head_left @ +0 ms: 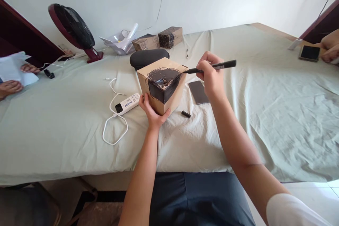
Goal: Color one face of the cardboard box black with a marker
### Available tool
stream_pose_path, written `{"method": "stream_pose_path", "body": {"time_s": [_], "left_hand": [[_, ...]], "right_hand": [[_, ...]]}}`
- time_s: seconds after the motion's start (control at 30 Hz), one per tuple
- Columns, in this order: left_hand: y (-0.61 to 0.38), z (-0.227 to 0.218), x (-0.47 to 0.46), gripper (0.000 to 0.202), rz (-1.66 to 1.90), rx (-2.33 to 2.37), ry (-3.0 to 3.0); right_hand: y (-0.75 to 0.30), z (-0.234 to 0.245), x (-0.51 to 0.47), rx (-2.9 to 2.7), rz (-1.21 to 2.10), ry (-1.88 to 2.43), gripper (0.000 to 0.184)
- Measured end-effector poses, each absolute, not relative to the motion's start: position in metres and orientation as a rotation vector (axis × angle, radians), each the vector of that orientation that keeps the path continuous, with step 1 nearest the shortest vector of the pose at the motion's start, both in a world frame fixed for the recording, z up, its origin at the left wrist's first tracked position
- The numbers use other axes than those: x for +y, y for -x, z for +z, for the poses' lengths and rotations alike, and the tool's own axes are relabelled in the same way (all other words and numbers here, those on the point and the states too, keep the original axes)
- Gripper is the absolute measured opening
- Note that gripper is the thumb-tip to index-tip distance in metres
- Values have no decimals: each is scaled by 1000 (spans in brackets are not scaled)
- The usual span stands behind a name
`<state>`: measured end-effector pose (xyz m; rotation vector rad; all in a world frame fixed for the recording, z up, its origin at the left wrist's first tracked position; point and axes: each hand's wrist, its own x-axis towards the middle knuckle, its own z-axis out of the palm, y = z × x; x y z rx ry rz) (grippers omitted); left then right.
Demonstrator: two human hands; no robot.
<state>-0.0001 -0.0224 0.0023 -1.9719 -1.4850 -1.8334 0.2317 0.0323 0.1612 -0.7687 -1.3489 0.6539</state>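
My left hand (153, 111) grips the lower near corner of a brown cardboard box (173, 106), tilting it up off the table. A large black scribbled patch covers the box's near top corner and runs down two sides; the corner itself looks worn and torn. In my right hand (212, 74) is a black marker pen (222, 65), its tip at the patch's right edge. The pen's black cap (185, 114) lies on the cloth just below the box. A dark phone (198, 92) rests flat beneath my right hand.
A white power bank (128, 103) with a looped white cable (116, 142) lies left of the box. Behind stand a black case (148, 57), two more boxes (171, 37), a plastic basket (120, 46) and a fan (72, 28). Other people's hands (10, 87) show at both sides.
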Motion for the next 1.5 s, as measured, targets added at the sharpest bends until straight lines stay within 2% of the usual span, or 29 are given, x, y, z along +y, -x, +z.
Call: {"method": "stream_pose_path", "body": {"time_s": [0.37,0.63,0.93,1.27,1.5], "left_hand": [[6,3,-19,118,-2035,-1418,2023],[6,-1,-17,119,-2108,-1468,2059],[8,-6,-16,120,-2168,-1563,2046],[7,-5,-14,118,-2257,-1518,2020],[4,-5,-13,119,-2226,-1522,1991]], "right_hand": [[-218,153,29,-1386,646,676,37],[-211,139,31,-1406,501,665,31],[-200,132,29,-1456,492,672,36],[-190,129,23,-1471,608,581,34],[-190,127,25,-1355,519,643,29]]}}
